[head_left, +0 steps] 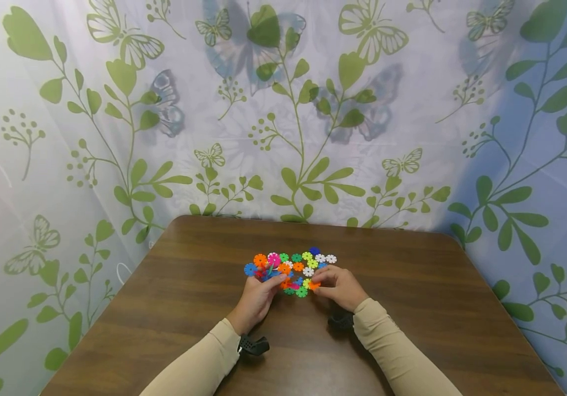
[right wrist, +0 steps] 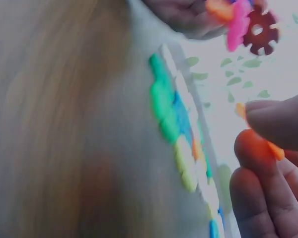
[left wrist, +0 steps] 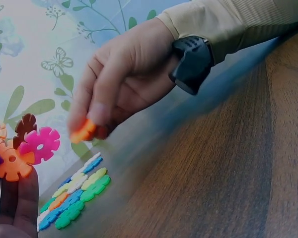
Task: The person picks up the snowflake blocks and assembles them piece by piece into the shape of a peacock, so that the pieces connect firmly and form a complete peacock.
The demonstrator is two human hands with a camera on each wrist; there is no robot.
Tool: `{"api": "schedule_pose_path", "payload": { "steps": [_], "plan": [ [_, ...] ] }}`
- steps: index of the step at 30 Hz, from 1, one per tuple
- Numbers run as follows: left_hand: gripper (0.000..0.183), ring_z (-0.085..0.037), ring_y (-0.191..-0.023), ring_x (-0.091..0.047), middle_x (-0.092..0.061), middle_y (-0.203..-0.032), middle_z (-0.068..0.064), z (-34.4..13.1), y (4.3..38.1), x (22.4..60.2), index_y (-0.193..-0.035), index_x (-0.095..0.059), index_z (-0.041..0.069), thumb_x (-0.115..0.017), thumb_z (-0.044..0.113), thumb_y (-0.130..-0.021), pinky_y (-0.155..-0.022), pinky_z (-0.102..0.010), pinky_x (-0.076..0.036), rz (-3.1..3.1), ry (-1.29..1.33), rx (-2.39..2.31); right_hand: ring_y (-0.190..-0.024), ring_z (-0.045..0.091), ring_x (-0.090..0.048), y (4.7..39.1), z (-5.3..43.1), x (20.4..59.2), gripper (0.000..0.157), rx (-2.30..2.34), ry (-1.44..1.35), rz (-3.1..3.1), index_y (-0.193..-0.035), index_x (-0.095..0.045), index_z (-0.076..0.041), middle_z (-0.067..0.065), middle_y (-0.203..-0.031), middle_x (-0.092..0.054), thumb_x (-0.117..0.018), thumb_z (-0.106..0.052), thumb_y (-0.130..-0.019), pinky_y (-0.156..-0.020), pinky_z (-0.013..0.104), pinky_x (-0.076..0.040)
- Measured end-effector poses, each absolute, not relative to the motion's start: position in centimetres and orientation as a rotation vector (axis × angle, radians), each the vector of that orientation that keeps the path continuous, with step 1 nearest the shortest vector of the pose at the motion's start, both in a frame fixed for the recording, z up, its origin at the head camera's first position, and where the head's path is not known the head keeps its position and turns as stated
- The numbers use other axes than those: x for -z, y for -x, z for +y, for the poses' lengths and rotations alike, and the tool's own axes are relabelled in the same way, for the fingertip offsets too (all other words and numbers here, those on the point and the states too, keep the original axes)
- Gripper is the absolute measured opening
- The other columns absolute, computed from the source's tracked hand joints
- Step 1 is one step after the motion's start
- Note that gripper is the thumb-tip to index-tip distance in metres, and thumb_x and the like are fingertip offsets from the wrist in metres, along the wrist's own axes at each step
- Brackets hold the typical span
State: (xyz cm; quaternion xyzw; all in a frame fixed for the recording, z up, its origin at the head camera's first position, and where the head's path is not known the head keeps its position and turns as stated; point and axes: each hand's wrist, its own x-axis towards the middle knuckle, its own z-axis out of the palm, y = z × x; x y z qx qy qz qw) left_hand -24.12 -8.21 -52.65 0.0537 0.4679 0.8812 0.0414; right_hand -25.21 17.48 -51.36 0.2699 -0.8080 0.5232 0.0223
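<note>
Head view: the left hand (head_left: 257,301) grips a joined cluster of notched discs (left wrist: 24,161) above the table (head_left: 412,308), the right hand (head_left: 341,287) pinches one orange disc (head_left: 315,286), presumably leaving its rim slots exposed, and further discs (head_left: 308,271) lie flat beyond, apparently for easy reach.

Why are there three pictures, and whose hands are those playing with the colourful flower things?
There's no machine: each grip is a person's bare hand. The big picture comes from a camera on the person's head, looking forward and down. The other two come from cameras worn on the left and right wrists, so they look tilted. On the brown table lie flat, flower-shaped discs in green, blue, white, yellow and orange. The left grip holds more, including an orange one, a pink one and a brown one. The right grip pinches one orange disc. Behind is a sheet printed with leaves and butterflies.
</note>
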Motion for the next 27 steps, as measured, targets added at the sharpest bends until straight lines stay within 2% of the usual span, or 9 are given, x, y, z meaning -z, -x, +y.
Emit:
{"api": "schedule_pose_path", "payload": {
  "steps": [4, 7, 12, 20, 22, 27],
  "plan": [
    [0.058, -0.032, -0.116, -0.065, -0.058, -0.138, -0.028, -8.1, 24.1, 52.6, -0.137, -0.048, -0.004, -0.083, -0.001, -0.09, -0.101, -0.043, -0.053, 1.45, -0.152, -2.692, -0.102, 0.035, -0.071, 24.9, 16.9, 50.9, 0.023, -1.819, -0.826, -2.371, -0.112, -0.079, 0.003, 0.017, -0.114, -0.073, -0.083, 0.001, -0.09, -0.086, 0.031, -0.059],
    [0.059, -0.031, -0.118, -0.065, -0.054, -0.143, -0.031, -8.1, 24.1, 52.5, -0.138, -0.047, -0.005, -0.082, -0.001, -0.091, -0.101, -0.042, -0.053, 1.461, -0.142, -2.686, -0.103, 0.035, -0.071, 24.5, 16.3, 50.6, 0.025, -1.932, -0.801, -2.294, -0.114, -0.079, 0.003, 0.018, -0.115, -0.073, -0.082, 0.003, -0.09, -0.084, 0.03, -0.059],
    [0.056, -0.031, -0.118, -0.065, -0.058, -0.14, -0.028, -8.2, 24.0, 52.6, -0.139, -0.048, -0.005, -0.081, -0.001, -0.093, -0.101, -0.042, -0.053, 1.489, -0.169, -2.663, -0.105, 0.034, -0.071, 24.1, 15.3, 50.6, 0.024, -2.008, -0.781, -2.216, -0.115, -0.078, 0.004, 0.02, -0.117, -0.073, -0.081, 0.003, -0.091, -0.087, 0.032, -0.059],
    [0.053, -0.03, -0.11, -0.069, -0.065, -0.13, -0.024, -8.3, 23.8, 52.7, -0.138, -0.051, -0.007, -0.079, 0.0, -0.094, -0.1, -0.045, -0.053, 1.515, -0.298, -2.596, -0.108, 0.028, -0.071, 23.5, 14.4, 50.8, 0.022, -2.007, -0.708, -2.222, -0.114, -0.079, 0.0, 0.014, -0.118, -0.075, -0.082, -0.002, -0.092, -0.09, 0.033, -0.058],
    [0.054, -0.029, -0.111, -0.069, -0.066, -0.13, -0.022, -8.2, 23.8, 52.7, -0.139, -0.051, -0.007, -0.08, 0.001, -0.094, -0.1, -0.044, -0.053, 1.521, -0.294, -2.588, -0.109, 0.027, -0.071, 23.4, 14.3, 50.8, 0.022, -2.012, -0.695, -2.226, -0.114, -0.08, -0.001, 0.013, -0.118, -0.075, -0.082, -0.003, -0.092, -0.091, 0.034, -0.058],
    [0.055, -0.031, -0.115, -0.068, -0.061, -0.138, -0.027, -8.2, 23.7, 52.7, -0.142, -0.05, -0.005, -0.079, 0.002, -0.095, -0.1, -0.044, -0.053, 1.523, -0.306, -2.576, -0.111, 0.028, -0.07, 23.4, 14.2, 50.9, 0.023, -2.003, -0.708, -2.226, -0.114, -0.08, 0.0, 0.014, -0.118, -0.075, -0.082, -0.004, -0.092, -0.091, 0.033, -0.058]
  ]
}}
